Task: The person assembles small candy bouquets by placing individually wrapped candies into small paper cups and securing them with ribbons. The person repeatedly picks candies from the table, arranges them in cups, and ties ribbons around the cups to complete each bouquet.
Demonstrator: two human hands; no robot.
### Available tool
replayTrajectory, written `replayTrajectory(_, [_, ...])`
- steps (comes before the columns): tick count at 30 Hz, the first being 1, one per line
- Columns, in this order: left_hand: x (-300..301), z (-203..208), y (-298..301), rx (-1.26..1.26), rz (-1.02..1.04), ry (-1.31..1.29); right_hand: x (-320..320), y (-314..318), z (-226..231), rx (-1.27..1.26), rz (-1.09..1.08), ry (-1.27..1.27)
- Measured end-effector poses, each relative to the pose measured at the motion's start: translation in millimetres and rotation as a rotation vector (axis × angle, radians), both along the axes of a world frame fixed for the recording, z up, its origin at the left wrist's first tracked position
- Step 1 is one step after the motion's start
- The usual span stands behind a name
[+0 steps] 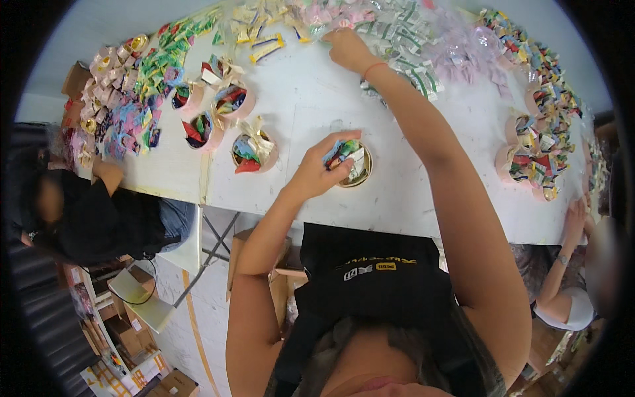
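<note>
My left hand (317, 167) curls its thumb and fingers around a cluster of colourful wrapped sweets (337, 153) at the mouth of a round box (368, 171). A white packet (358, 159) lies over the box beside my thumb. The hand covers the box's left side. Stretched to the far side of the table, my right hand (350, 51) has its fingers bent at the edge of a heap of clear and pink packets (334, 13). What its fingertips grip, if anything, is too small to make out.
Filled pink round boxes (258, 155) stand to the left, more (514, 165) to the right. Heaps of green packets (165, 59), yellow sticks (268, 49) and white-green packets (423, 79) line the white table (410, 192). Another person (99, 212) sits left; another person's hand (574, 221) shows right.
</note>
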State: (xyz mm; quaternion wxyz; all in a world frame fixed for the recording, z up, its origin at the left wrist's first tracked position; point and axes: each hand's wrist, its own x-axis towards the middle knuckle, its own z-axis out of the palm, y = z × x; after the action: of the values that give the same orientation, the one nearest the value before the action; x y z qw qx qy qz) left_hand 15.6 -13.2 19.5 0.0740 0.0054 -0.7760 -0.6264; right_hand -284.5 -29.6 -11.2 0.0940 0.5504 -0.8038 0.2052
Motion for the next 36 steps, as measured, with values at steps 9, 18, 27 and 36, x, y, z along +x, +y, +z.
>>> replayTrajectory(9, [1, -10, -4, 0.037, -0.060, -0.039, 144, 187, 80, -0.344, 0.360, -0.889])
replayTrajectory(18, [5, -9, -6, -0.036, 0.001, 0.132, 193, 194, 83, -0.044, 0.406, -0.387])
replayTrajectory(27, [26, -6, -17, -0.052, -0.089, 0.066, 201, 186, 80, 0.081, 0.592, -0.564])
replayTrajectory(36, [25, -10, -10, -0.147, -0.001, 0.071, 92, 4, 64, -0.299, 0.382, -0.491])
